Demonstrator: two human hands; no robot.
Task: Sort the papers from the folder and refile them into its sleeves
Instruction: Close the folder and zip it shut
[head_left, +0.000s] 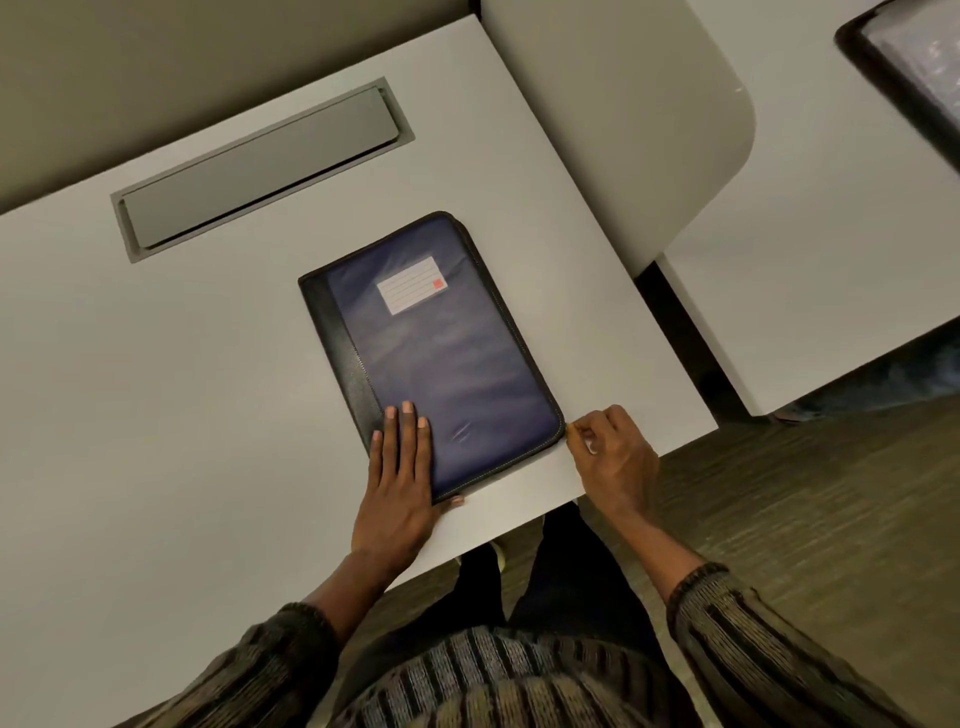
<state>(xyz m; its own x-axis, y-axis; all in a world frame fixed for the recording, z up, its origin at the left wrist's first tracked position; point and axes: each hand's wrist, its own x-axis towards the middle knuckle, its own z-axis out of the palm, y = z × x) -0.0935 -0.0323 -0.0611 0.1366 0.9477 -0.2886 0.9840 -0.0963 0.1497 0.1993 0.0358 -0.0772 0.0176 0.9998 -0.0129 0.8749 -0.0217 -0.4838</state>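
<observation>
Closed blue zip folder (447, 353) on white desk (208, 415): left hand (400, 467) pressed flat at its 7 o'clock corner, right hand (610, 447) pinching its edge at 5 o'clock. A snagging zip could drag it askew.

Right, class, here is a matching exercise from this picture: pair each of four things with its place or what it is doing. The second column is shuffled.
Things:
1. left hand
2. right hand
3. label
4. grey flap

Places or states:
a. set into the desk, beyond the folder
b. lies flat on the folder's near left corner
c. pinches at the folder's near right corner
d. stuck on the folder's cover, white with a red square

Pairs: 1-b, 2-c, 3-d, 4-a.
</observation>
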